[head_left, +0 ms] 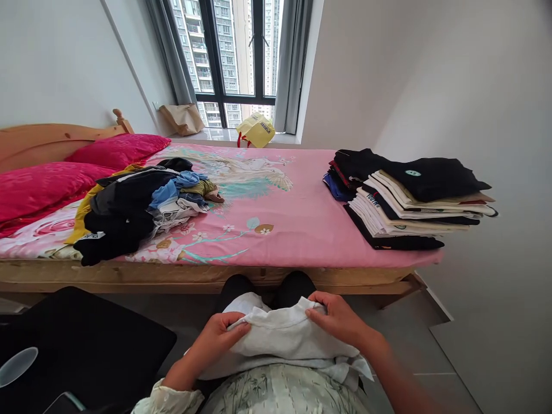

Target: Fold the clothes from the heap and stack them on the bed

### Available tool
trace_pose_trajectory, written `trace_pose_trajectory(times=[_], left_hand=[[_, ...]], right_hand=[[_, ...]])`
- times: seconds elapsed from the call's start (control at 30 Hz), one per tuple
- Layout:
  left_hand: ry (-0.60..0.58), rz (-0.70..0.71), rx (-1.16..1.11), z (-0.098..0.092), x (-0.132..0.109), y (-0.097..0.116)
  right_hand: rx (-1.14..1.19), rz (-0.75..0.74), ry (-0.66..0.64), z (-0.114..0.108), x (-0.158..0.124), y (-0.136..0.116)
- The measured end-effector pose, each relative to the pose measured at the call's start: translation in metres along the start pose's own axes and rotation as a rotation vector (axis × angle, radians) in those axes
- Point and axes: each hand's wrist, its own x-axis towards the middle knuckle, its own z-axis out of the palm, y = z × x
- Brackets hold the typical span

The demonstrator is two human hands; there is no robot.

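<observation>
A white garment lies across my lap, its upper edge stretched between both hands. My left hand pinches that edge at the left, thumb on top. At the right end my right hand grips the same edge between thumb and fingers. Loose folds of the cloth hang down toward my right forearm. Which kind of garment it is, I cannot tell. Beneath the cloth are my dark-clad knees, close to the bed's side.
On the pink bedsheet a jumbled clothes pile sits left, and folded clothes stacks stand right. A black surface with a white oval lid-like thing is at lower left. Bags rest by the window.
</observation>
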Motion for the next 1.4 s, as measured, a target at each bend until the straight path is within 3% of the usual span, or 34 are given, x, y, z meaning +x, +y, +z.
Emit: trace_pose_trajectory(times=[0.17,0.33,0.43,0.57,0.67,0.77,0.87,0.93,1.0,1.13,1.23,1.33,1.4], left_hand=[[0.069,0.123,0.167,0.001,-0.007,0.021],[0.137,0.018,0.204,0.011,-0.002,0.026],[0.191,-0.029,0.131,0.018,0.004,0.02],[0.222,0.078,0.09,0.022,0.001,0.022],[0.199,0.072,0.044,0.024,-0.007,0.029],[0.132,-0.033,-0.039,0.029,-0.014,0.03],[-0.025,-0.22,-0.037,0.037,-0.019,0.024],[-0.131,-0.266,-0.017,0.043,-0.022,0.02],[-0.144,-0.179,0.013,0.048,-0.027,0.02],[-0.051,0.032,0.048,0.054,-0.036,0.023],[-0.086,0.018,0.036,0.055,-0.041,0.024],[-0.137,-0.027,0.045,0.055,-0.046,0.023],[-0.141,0.028,0.046,0.054,-0.049,0.023]], right_hand=[[0.041,-0.055,0.06,-0.003,-0.009,-0.009],[0.048,-0.06,0.113,0.005,-0.013,-0.009],[0.183,-0.001,0.174,0.012,-0.014,-0.004],[0.392,0.111,0.188,0.022,-0.019,0.001],[0.408,0.133,0.148,0.027,-0.027,-0.002],[0.374,0.143,0.136,0.028,-0.037,-0.008],[0.3,0.152,0.129,0.025,-0.049,-0.012],[0.234,0.167,0.109,0.022,-0.056,-0.014],[0.166,0.163,0.063,0.02,-0.063,-0.014],[0.101,0.083,0.029,0.019,-0.073,-0.013],[0.158,0.025,0.035,0.02,-0.081,-0.014],[0.193,-0.014,-0.044,0.019,-0.09,-0.015],[0.199,-0.027,-0.072,0.019,-0.096,-0.013]])
